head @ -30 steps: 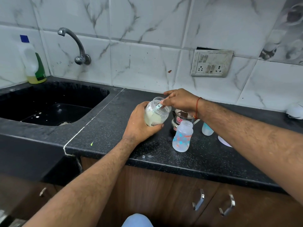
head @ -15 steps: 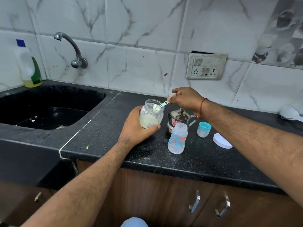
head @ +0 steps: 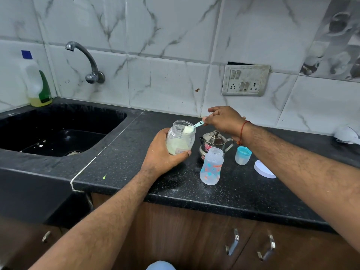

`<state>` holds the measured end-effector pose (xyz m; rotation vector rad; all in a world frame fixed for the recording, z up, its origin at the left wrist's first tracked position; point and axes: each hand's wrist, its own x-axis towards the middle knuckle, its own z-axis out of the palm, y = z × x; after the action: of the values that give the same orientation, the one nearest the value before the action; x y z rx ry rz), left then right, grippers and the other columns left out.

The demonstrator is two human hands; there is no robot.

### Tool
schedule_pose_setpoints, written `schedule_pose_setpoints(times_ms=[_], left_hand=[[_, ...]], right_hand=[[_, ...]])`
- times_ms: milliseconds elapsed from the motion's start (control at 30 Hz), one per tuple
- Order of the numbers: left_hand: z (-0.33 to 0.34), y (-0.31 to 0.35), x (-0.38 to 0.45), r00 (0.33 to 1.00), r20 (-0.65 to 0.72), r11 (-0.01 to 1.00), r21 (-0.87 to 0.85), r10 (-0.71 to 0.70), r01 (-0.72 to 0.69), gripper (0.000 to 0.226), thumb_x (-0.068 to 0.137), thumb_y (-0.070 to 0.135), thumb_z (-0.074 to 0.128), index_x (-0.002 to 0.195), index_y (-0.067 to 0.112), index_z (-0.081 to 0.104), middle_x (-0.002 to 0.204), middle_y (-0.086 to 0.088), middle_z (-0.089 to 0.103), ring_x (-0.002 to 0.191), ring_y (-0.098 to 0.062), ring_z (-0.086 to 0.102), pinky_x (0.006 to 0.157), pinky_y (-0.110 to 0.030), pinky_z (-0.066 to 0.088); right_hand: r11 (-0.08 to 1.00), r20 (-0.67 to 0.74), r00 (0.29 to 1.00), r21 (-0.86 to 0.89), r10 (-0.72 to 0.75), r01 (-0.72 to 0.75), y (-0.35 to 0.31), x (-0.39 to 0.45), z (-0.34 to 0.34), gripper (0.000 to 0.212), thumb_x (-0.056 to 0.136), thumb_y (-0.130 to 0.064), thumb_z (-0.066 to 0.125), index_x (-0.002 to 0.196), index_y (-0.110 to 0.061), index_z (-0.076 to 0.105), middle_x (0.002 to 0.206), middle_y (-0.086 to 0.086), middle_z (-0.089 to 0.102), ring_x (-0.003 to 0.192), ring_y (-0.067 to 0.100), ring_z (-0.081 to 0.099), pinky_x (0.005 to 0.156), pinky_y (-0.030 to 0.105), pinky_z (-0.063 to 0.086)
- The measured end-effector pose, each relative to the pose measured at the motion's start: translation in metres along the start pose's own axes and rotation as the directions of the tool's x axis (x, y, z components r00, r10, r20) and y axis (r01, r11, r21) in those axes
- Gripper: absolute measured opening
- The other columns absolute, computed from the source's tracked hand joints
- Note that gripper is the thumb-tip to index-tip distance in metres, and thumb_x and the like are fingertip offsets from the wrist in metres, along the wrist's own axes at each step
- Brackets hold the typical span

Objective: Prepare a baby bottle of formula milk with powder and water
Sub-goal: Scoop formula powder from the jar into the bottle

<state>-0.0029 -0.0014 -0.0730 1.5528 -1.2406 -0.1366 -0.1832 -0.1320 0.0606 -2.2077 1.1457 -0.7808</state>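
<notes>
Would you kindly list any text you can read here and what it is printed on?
"For", the rest hidden by the left hand: label on the powder jar.
Orange brand word on the baby bottle: too blurred to read.
Red sticker on the steel kettle: too small to read.

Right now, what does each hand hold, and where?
Left hand grips the jar round its body; right hand pinches the scoop by its handle end.

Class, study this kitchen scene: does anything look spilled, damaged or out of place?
Yes. Pale specks, probably powder, dust the black counter in front of the baby bottle. A small green fleck lies near the counter's front edge. White droplets spot the sink basin, and the switch plate looks grimy.
</notes>
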Motion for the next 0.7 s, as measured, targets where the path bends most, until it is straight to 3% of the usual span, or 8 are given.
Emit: schedule_pose_setpoints(times_ms=[100, 200, 300, 400, 500, 600, 633, 700], left_hand=[[0.000, 0.000, 0.000, 1.000, 0.006, 1.000, 0.007, -0.002, 0.002, 0.091, 0.072, 0.052, 0.097, 0.146, 0.029, 0.052, 0.138, 0.014, 0.062, 0.121, -0.006, 0.062, 0.100, -0.027, 0.054], [0.000, 0.001, -0.001, 1.000, 0.012, 1.000, 0.011, -0.007, 0.007, 0.090, 0.072, 0.051, 0.097, 0.147, 0.029, 0.052, 0.137, 0.014, 0.063, 0.120, -0.005, 0.062, 0.098, -0.026, 0.053], [-0.001, 0.003, 0.000, 1.000, 0.027, 1.000, 0.010, -0.016, 0.016, 0.087, 0.073, 0.050, 0.097, 0.145, 0.029, 0.053, 0.133, 0.018, 0.063, 0.113, 0.002, 0.063, 0.093, -0.019, 0.051], [0.000, 0.002, 0.000, 0.996, 0.069, 0.998, 0.008, -0.059, 0.058, 0.088, 0.074, 0.047, 0.098, 0.147, 0.029, 0.052, 0.127, 0.022, 0.062, 0.106, 0.010, 0.061, 0.087, -0.012, 0.047], [0.001, 0.000, 0.002, 0.991, 0.094, 0.996, 0.020, -0.090, 0.089, 0.095, 0.072, 0.046, 0.099, 0.151, 0.026, 0.050, 0.132, 0.017, 0.066, 0.113, -0.002, 0.065, 0.096, -0.022, 0.051], [0.002, -0.001, 0.003, 0.987, 0.121, 0.995, 0.022, -0.103, 0.101, 0.103, 0.071, 0.042, 0.102, 0.156, 0.025, 0.046, 0.132, 0.019, 0.062, 0.118, -0.007, 0.063, 0.100, -0.023, 0.048], [0.002, -0.002, 0.003, 0.986, 0.130, 0.995, 0.010, -0.104, 0.104, 0.105, 0.071, 0.040, 0.102, 0.158, 0.027, 0.045, 0.132, 0.019, 0.061, 0.119, -0.008, 0.064, 0.103, -0.025, 0.050], [0.002, -0.003, 0.003, 0.986, 0.131, 0.994, -0.029, -0.103, 0.107, 0.113, 0.069, 0.038, 0.104, 0.163, 0.029, 0.040, 0.141, 0.016, 0.061, 0.128, -0.012, 0.065, 0.113, -0.032, 0.051]], right_hand=[[1.000, -0.004, 1.000, 0.019, 0.022, -0.022, -0.001, -0.002, 0.000, 0.022, 0.090, -0.040, 0.074, 0.094, -0.022, 0.086, 0.135, -0.024, 0.059, 0.119, 0.005, 0.054, 0.119, 0.039, 0.020], [0.994, 0.020, 0.999, 0.100, 0.034, -0.036, -0.002, -0.002, 0.000, 0.017, 0.090, -0.035, 0.076, 0.080, -0.024, 0.084, 0.147, -0.015, 0.059, 0.129, 0.011, 0.056, 0.113, 0.039, 0.040], [0.968, 0.041, 0.996, 0.238, 0.075, -0.082, -0.005, -0.009, -0.003, 0.016, 0.096, -0.021, 0.074, 0.094, -0.008, 0.084, 0.152, 0.001, 0.059, 0.122, 0.018, 0.059, 0.092, 0.030, 0.046], [0.938, 0.036, 0.992, 0.323, 0.122, -0.127, -0.006, -0.017, -0.009, 0.019, 0.096, -0.020, 0.073, 0.098, -0.003, 0.083, 0.146, 0.015, 0.064, 0.137, 0.033, 0.055, 0.102, 0.034, 0.046], [0.923, 0.013, 0.987, 0.352, 0.160, -0.154, -0.005, -0.025, -0.019, 0.017, 0.096, -0.021, 0.073, 0.094, -0.007, 0.083, 0.140, 0.011, 0.069, 0.138, 0.030, 0.053, 0.079, 0.022, 0.039], [0.920, -0.018, 0.986, 0.363, 0.164, -0.147, -0.002, -0.037, -0.034, 0.020, 0.097, -0.019, 0.072, 0.105, -0.003, 0.082, 0.141, 0.014, 0.068, 0.138, 0.029, 0.051, 0.087, 0.024, 0.042], [0.920, -0.023, 0.986, 0.364, 0.164, -0.144, 0.002, -0.040, -0.039, 0.017, 0.097, -0.019, 0.072, 0.099, -0.005, 0.082, 0.142, 0.014, 0.067, 0.137, 0.028, 0.052, 0.091, 0.023, 0.042], [0.922, -0.031, 0.986, 0.362, 0.161, -0.139, 0.007, -0.048, -0.048, 0.015, 0.096, -0.019, 0.074, 0.084, -0.012, 0.081, 0.142, 0.008, 0.067, 0.130, 0.024, 0.057, 0.083, 0.014, 0.038]])
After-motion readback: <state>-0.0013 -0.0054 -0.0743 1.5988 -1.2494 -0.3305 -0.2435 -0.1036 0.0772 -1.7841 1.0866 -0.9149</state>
